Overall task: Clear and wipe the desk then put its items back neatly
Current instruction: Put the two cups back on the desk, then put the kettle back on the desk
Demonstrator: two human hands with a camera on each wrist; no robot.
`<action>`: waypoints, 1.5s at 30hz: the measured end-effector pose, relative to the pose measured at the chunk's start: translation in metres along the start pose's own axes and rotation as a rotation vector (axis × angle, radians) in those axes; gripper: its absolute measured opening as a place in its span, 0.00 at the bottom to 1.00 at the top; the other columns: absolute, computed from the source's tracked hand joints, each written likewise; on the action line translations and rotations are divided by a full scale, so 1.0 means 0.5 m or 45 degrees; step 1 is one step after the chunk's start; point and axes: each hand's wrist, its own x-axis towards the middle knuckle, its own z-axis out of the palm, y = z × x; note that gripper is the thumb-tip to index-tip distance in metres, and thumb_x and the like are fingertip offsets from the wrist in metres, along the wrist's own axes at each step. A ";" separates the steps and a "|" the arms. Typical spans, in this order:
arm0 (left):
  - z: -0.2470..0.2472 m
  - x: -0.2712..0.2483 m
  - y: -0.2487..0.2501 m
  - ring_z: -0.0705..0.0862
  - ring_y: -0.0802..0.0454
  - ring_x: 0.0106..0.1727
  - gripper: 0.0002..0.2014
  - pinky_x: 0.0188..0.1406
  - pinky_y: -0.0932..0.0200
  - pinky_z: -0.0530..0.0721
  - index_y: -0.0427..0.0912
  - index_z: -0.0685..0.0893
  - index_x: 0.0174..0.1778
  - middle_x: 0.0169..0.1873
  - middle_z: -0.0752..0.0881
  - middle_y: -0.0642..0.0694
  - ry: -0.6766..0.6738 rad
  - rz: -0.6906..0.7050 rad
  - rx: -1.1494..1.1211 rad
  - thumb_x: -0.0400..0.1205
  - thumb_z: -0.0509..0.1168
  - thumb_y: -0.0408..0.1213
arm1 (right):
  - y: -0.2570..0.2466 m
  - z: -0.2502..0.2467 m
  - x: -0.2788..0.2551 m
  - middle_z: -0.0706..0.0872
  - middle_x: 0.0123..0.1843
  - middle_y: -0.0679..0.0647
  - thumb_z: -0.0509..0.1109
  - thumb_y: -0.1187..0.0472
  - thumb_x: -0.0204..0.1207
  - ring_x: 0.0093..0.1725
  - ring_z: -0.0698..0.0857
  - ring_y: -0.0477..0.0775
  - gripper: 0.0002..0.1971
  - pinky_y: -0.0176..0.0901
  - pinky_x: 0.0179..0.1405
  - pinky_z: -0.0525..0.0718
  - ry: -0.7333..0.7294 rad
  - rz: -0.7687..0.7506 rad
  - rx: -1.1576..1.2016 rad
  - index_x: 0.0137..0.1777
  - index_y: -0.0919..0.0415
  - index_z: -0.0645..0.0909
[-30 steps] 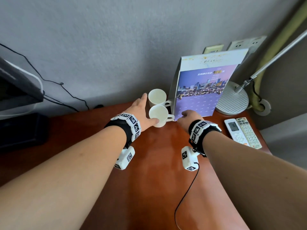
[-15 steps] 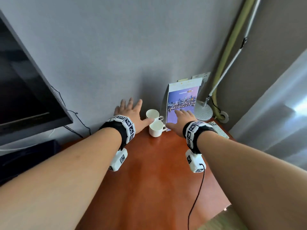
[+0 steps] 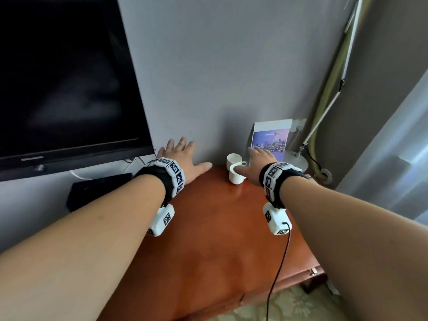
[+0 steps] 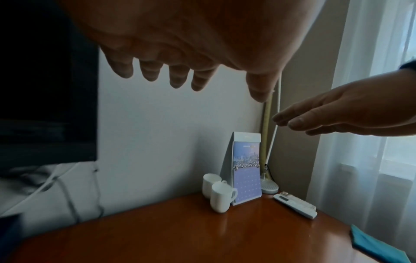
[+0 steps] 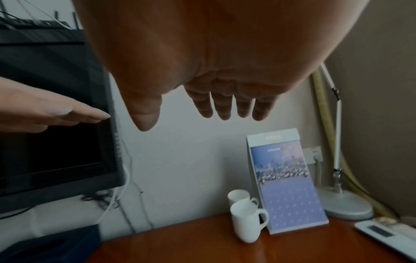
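Two white mugs, one in front (image 3: 235,178) and one behind (image 3: 234,158), stand at the back of the red-brown desk (image 3: 220,239). Right beside them a calendar stand (image 3: 273,140) with a city photo is upright. My left hand (image 3: 183,156) hovers with straight spread fingers (image 4: 175,74) well left of the mugs, near the wall, and holds nothing. My right hand (image 3: 257,161) floats flat above the front mug and the calendar, also empty. In the wrist views both hands are clearly above the mugs (image 4: 220,199) (image 5: 245,222) and touch nothing.
A white remote (image 4: 294,205) lies right of the calendar, before a desk lamp's round base (image 5: 344,206). A blue cloth (image 4: 378,247) sits at the desk's right edge. A dark TV (image 3: 64,77) and a black box (image 3: 97,191) are on the left. A cable (image 3: 278,262) trails from my right wrist.
My left hand has left the front mug and moved up and left. My right hand has lifted off the calendar's foot. The head view has pulled back and up.
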 end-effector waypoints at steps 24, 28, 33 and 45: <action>0.009 -0.895 -0.603 0.41 0.41 0.90 0.46 0.88 0.34 0.51 0.58 0.45 0.90 0.90 0.42 0.53 -0.055 -0.727 -0.181 0.81 0.49 0.76 | -0.687 0.178 -0.562 0.56 0.91 0.58 0.65 0.33 0.81 0.90 0.57 0.62 0.46 0.56 0.88 0.58 -0.286 -0.544 0.035 0.90 0.57 0.54; 0.020 -1.102 -0.782 0.42 0.40 0.90 0.48 0.88 0.33 0.52 0.57 0.44 0.90 0.90 0.42 0.51 -0.122 -0.835 -0.171 0.79 0.48 0.78 | -0.873 0.228 -0.710 0.58 0.91 0.58 0.66 0.33 0.80 0.89 0.59 0.62 0.47 0.56 0.87 0.61 -0.342 -0.644 0.031 0.90 0.57 0.55; 0.011 -1.330 -0.966 0.42 0.38 0.90 0.48 0.89 0.37 0.49 0.55 0.43 0.91 0.90 0.41 0.50 -0.092 -1.011 -0.191 0.80 0.50 0.77 | -1.108 0.273 -0.892 0.67 0.87 0.59 0.66 0.34 0.81 0.85 0.67 0.64 0.42 0.56 0.83 0.68 -0.351 -0.836 -0.002 0.87 0.59 0.62; 0.116 -1.494 -1.210 0.43 0.41 0.91 0.48 0.88 0.36 0.52 0.59 0.45 0.90 0.90 0.39 0.55 -0.086 -1.161 -0.332 0.79 0.56 0.74 | -1.396 0.443 -0.979 0.71 0.85 0.55 0.67 0.32 0.77 0.82 0.71 0.63 0.41 0.61 0.80 0.73 -0.520 -0.994 -0.129 0.86 0.51 0.66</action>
